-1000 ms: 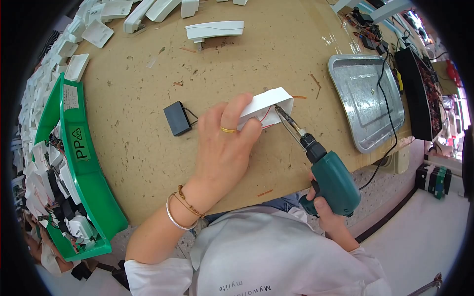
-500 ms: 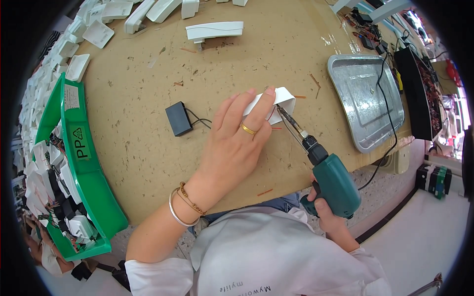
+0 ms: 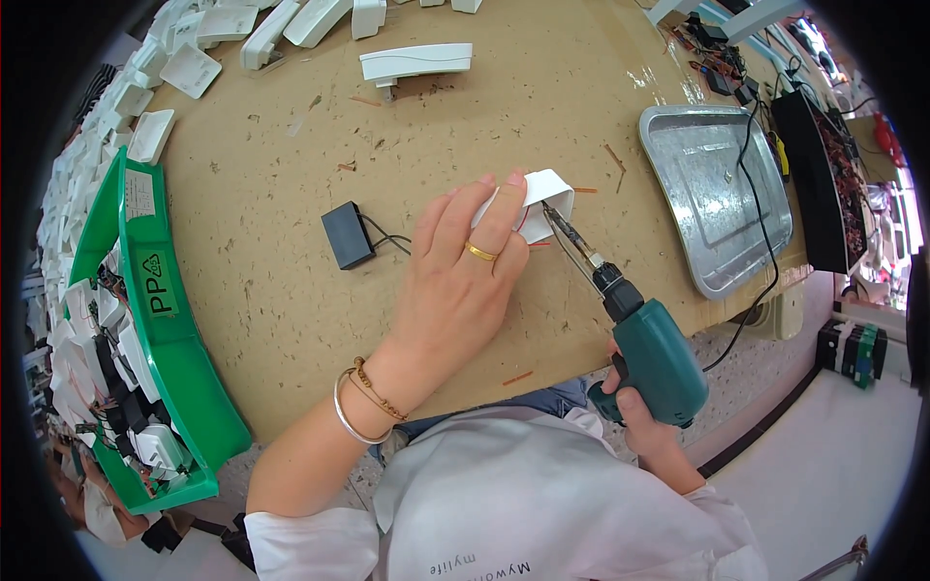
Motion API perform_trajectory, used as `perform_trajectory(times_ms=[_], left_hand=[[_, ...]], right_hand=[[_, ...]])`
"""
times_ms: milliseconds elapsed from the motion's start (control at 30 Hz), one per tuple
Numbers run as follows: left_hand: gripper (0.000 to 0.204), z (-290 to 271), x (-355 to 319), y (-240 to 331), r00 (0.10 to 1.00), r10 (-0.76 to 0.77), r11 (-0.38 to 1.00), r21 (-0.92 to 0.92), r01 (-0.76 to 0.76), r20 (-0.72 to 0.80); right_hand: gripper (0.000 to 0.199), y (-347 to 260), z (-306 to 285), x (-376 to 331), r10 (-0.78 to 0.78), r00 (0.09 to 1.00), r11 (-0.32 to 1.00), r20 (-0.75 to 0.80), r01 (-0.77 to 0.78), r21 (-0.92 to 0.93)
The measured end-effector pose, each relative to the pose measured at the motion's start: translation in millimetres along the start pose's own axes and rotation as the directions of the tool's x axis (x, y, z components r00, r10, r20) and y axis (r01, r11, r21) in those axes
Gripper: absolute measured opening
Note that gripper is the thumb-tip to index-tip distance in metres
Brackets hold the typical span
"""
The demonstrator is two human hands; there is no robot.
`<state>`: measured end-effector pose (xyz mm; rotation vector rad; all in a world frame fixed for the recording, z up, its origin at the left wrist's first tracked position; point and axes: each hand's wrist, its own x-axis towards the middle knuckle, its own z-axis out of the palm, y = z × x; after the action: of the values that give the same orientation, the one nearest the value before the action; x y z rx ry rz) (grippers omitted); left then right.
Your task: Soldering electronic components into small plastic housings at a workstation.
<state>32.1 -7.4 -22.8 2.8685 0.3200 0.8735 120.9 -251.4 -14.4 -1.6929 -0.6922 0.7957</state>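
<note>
The left hand had its grip clamped on a boxy white casing over the flecked brown surface; the right hand clasped a rounded green tool, slim metal tip at the casing's open end.

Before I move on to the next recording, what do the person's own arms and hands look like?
The left hand is ungloved, with a gold ring; a silver bangle and a brown beaded bracelet circle its wrist. The right hand, partly hidden, shows no glove or jewellery. White sleeves end short of both wrists.
</note>
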Motion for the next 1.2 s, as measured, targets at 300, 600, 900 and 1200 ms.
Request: perform_trajectory(times_ms=[300,600,900,1200], left_hand=[[0.019,-1.0,0.0,-0.4,1.000,0.000,0.998,-0.068,0.000,0.002],[0.019,-0.2,-1.0,-0.6,1.000,-0.003,0.997,-0.074,0.003,-0.002],[0.020,-0.7,-0.3,-1.9,1.000,-0.008,0.997,-0.076,0.009,0.010],[0.020,-0.8,0.2,-2.2,1.000,-0.005,0.996,-0.089,0.005,0.006]], right_hand=[[0.057,-1.7,-1.3,4.0,-0.006,0.999,0.996,0.039,0.009,-0.088],[0.057,0.3,-1.8,4.3,-0.026,0.999,0.995,0.033,0.029,-0.097],[0.054,3.3,-0.9,4.4,-0.057,0.998,0.987,0.029,0.060,-0.149],[0.051,4.2,-1.7,2.6,-0.017,1.000,0.992,0.025,0.020,-0.121]])
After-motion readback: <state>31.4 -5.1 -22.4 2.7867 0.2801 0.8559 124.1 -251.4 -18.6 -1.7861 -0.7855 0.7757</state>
